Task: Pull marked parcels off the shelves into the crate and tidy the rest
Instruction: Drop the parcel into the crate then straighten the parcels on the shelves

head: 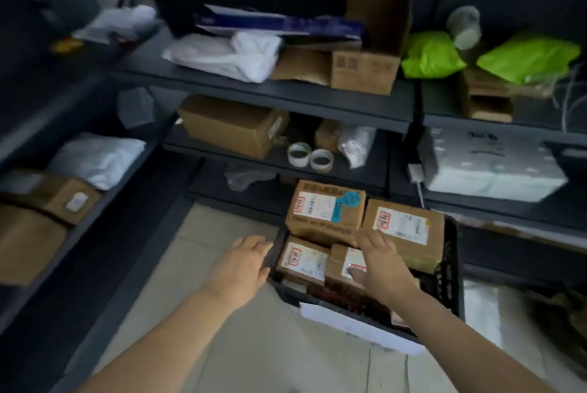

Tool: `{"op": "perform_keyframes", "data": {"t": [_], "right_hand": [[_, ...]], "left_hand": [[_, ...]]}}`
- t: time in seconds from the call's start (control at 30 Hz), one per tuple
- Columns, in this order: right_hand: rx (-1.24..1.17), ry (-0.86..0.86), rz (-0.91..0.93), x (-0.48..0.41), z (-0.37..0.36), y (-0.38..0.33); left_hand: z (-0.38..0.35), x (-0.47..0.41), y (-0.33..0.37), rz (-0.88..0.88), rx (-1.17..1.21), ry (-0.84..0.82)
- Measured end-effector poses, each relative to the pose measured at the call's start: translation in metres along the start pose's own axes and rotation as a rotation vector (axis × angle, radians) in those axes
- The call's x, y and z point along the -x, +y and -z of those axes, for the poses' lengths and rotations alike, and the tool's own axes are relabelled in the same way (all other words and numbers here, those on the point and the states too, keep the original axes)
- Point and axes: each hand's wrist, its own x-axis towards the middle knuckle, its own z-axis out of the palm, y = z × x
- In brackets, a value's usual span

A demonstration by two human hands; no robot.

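Crate: black crate (448,281) sitting on the pale tiled floor (254,345) right in front of the shelves (286,92), and it's packed with four cardboard parcels
Back row: blue-sticker parcel (324,208) on the left, and just beside it the wide parcel (403,229), both showing a red-stamped label on top
Front row: front-left parcel (301,261) and small front-right parcel (338,261), snug against each other, red stamp clear on the left one
Left hand: the left hand (241,265) is at the crate's left rim, fingers fairly straight against the edge, gripping nothing that I can make out
Right hand: the right hand (384,265) is over the crate with fingers spread and relaxed, laid on top of the small front-right parcel, not wrapped round it
Middle shelf: brown box (232,126) at left, two tape rolls (309,157) side by side near the front edge
Top shelf: white bag (228,56) lying flat, two green bags (428,54) further right
Right bay: white foam box (489,167) on its shelf, well apart from the crate
Picture: blurry towards the edges, label text unreadable
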Motion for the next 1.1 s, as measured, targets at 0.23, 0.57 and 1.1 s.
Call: {"op": "perform_keyframes", "data": {"t": [0.23,0.57,1.1], "right_hand": [[0.061,0.022,0.377,0.018,0.054,-0.197],[0.205,-0.035,0.860,0.117,0.052,-0.459],[0.265,-0.142,1.125,0.277,-0.079,-0.681]], "left_hand": [[0.056,0.173,-0.101,0.322,0.072,0.134],[0.065,0.422,-0.205,0.763,0.077,0.355],[0.005,0.679,-0.328,1.075,0.143,0.423]]}}
